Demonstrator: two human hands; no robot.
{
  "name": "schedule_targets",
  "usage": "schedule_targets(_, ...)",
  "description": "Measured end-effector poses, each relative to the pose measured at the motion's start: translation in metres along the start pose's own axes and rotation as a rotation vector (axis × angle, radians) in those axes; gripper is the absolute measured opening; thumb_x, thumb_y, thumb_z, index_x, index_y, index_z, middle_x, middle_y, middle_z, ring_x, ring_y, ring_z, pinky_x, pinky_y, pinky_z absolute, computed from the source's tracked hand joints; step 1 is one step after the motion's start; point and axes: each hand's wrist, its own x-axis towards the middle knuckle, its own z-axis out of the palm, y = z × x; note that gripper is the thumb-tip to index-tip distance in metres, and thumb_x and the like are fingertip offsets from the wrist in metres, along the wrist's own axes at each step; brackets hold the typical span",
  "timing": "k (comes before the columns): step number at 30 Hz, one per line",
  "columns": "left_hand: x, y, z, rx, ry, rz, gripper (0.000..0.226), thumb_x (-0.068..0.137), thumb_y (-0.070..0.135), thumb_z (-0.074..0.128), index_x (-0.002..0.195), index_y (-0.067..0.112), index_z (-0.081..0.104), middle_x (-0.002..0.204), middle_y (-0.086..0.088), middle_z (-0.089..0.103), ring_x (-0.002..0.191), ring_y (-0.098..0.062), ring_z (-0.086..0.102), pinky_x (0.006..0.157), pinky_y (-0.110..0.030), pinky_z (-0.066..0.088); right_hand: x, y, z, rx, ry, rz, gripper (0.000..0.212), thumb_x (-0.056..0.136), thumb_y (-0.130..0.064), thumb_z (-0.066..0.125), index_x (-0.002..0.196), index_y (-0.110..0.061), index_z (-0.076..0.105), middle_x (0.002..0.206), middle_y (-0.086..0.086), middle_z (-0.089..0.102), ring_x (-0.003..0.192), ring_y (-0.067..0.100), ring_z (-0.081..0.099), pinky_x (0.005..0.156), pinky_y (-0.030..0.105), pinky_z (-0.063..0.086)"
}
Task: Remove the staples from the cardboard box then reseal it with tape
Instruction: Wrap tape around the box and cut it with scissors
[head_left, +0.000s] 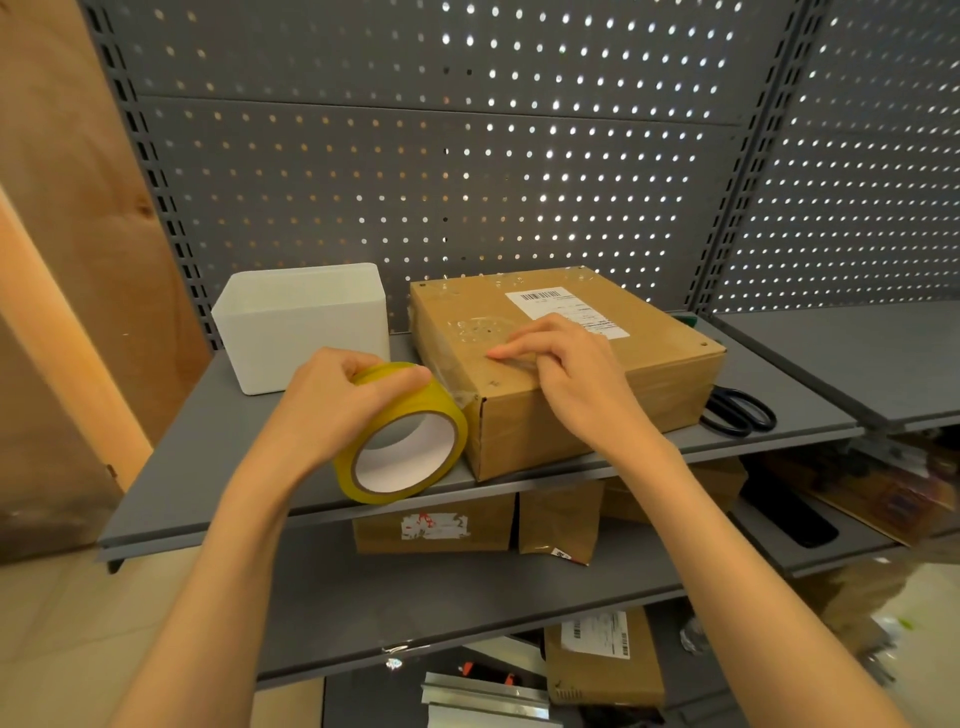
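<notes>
The left hand (332, 400) grips the yellow tape roll (402, 434), seemingly tensioning tape; the flat-fingered right hand (561, 374) presses it onto the brown cardboard box (597, 395).

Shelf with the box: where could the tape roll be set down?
Bare shelf lies in front of the white bin, left of the roll in the left hand. A narrow strip runs before the box. Right of the box, scissors crowd the shelf.
</notes>
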Motion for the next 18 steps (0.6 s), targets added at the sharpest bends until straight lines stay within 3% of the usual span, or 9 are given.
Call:
schedule_targets(4,0.000,-0.001,0.000,0.012,0.002,-0.001,0.081,0.055,0.074,0.054,0.076,-0.003,0.067,0.069,-0.027,0.057,0.058,-0.021,0.047,0.057,-0.033,0.038,-0.007,-0.014,-0.002,0.096,0.047,-0.101,0.040,0.091,-0.019,0.033,0.117,-0.014,0.064,0.120,-0.002,0.061,0.115,0.010,0.050,0.102,0.029,0.037)
schedule_targets(8,0.002,0.000,0.002,0.032,0.010,-0.004,0.085,0.051,0.075,0.052,0.077,-0.004,0.066,0.067,-0.026,0.055,0.058,-0.019,0.045,0.057,-0.034,0.036,-0.020,-0.018,0.011,-0.191,-0.212,-0.247,0.053,0.096,-0.044,0.036,0.141,-0.018,0.040,0.148,-0.003,0.039,0.137,0.008,0.031,0.111,0.022,0.017)
schedule_targets(10,0.002,0.000,0.002,0.004,-0.003,-0.012,0.085,0.053,0.075,0.056,0.077,-0.006,0.065,0.066,-0.025,0.053,0.059,-0.020,0.045,0.057,-0.033,0.036,-0.021,-0.013,0.013,-0.315,-0.222,-0.295,0.061,0.094,-0.051,0.032,0.147,-0.020,0.030,0.153,-0.005,0.027,0.142,0.007,0.020,0.109,0.018,0.005)
schedule_targets(13,0.000,-0.003,0.000,-0.100,-0.035,-0.033,0.084,0.056,0.076,0.061,0.076,-0.006,0.063,0.066,-0.016,0.052,0.061,-0.018,0.044,0.058,-0.028,0.035,-0.018,-0.009,0.011,-0.370,-0.261,-0.321,0.065,0.094,-0.048,0.041,0.150,-0.021,0.019,0.157,-0.006,0.016,0.144,0.006,0.011,0.108,0.016,0.000)
schedule_targets(15,-0.002,-0.003,-0.001,-0.156,-0.043,-0.043,0.076,0.058,0.075,0.059,0.073,0.000,0.065,0.067,-0.012,0.054,0.061,-0.015,0.048,0.060,-0.026,0.037,-0.018,-0.007,0.012,-0.422,-0.261,-0.347,0.074,0.091,-0.047,0.048,0.150,-0.019,0.015,0.157,-0.004,0.013,0.144,0.008,0.009,0.108,0.018,0.000)
schedule_targets(18,-0.004,-0.002,-0.003,-0.257,-0.044,-0.060,0.044,0.069,0.058,0.061,0.069,0.014,0.068,0.064,0.000,0.060,0.059,-0.005,0.054,0.062,-0.019,0.039,-0.016,-0.006,0.013,-0.450,-0.272,-0.350,0.077,0.090,-0.047,0.050,0.151,-0.018,0.011,0.158,-0.003,0.010,0.145,0.009,0.007,0.110,0.019,-0.001)
